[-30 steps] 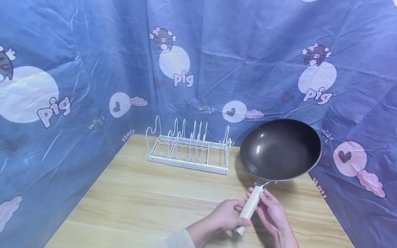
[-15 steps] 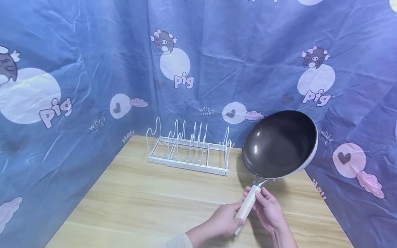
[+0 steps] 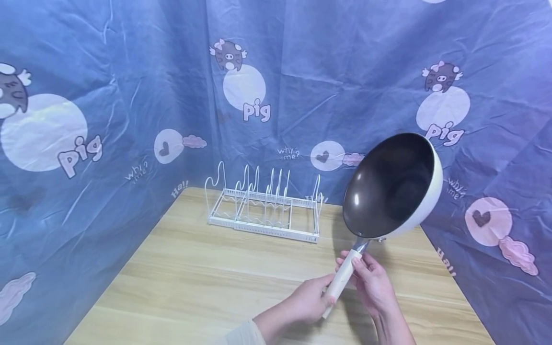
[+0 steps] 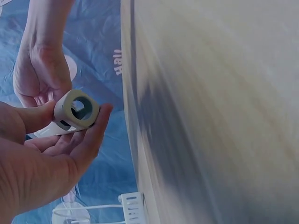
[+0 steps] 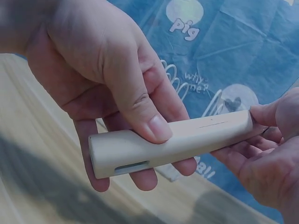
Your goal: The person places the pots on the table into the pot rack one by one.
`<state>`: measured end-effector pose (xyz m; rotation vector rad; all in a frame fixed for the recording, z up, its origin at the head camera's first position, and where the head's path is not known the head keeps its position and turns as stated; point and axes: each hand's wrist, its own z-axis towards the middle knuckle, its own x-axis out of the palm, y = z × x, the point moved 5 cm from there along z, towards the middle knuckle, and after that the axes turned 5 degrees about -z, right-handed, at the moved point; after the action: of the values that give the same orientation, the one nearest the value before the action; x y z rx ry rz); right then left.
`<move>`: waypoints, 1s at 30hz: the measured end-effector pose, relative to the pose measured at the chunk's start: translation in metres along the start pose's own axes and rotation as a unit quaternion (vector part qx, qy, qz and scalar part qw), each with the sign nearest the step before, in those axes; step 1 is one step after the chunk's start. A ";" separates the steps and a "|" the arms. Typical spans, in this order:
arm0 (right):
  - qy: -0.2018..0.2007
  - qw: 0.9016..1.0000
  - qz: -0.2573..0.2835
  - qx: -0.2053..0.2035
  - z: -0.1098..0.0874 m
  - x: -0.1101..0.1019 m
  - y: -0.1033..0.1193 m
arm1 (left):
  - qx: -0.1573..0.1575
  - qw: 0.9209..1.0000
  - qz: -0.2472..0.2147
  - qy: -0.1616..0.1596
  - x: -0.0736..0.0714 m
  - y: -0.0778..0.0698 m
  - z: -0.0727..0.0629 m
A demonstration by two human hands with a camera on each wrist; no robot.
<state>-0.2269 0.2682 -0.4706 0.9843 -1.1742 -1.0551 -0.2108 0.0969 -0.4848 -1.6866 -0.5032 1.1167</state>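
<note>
A wok (image 3: 388, 187) with a dark inside and a white outer wall is held tilted up over the right side of the table. My left hand (image 3: 308, 299) grips the end of its cream handle (image 3: 340, 280); in the left wrist view the hollow handle end (image 4: 80, 111) sits between thumb and fingers. Nearer the pan, my right hand (image 3: 376, 287) holds the same handle, its thumb along one side and fingertips showing past the other. In the right wrist view the left hand (image 5: 121, 79) has its thumb on top of the handle, and the right hand (image 5: 266, 158) is partly cut off.
Left of the wok, a white wire rack (image 3: 276, 233) with upright dividers stands at the back of the wooden table (image 3: 194, 278). A blue printed cloth (image 3: 293, 96) hangs behind and along both sides.
The wok has risen and tilted steeper, its white outer side turning into view on the right. Both hands kept hold of the handle, which shifted slightly left and up.
</note>
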 end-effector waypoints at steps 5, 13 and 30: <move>-0.021 0.999 -0.036 0.002 0.008 0.009 0.011 | 0.007 1.000 -0.004 0.006 -0.010 0.003 0.004; -0.033 0.997 -0.073 0.003 0.014 0.026 0.025 | 0.015 0.999 -0.041 0.017 -0.022 0.004 0.001; -0.010 0.992 -0.123 0.006 0.027 0.072 0.041 | 0.062 0.992 -0.103 0.046 -0.053 0.017 -0.012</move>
<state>-0.2438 0.2064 -0.4118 1.1516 -1.0941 -1.2566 -0.2287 0.0436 -0.4760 -1.5338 -0.5254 0.8982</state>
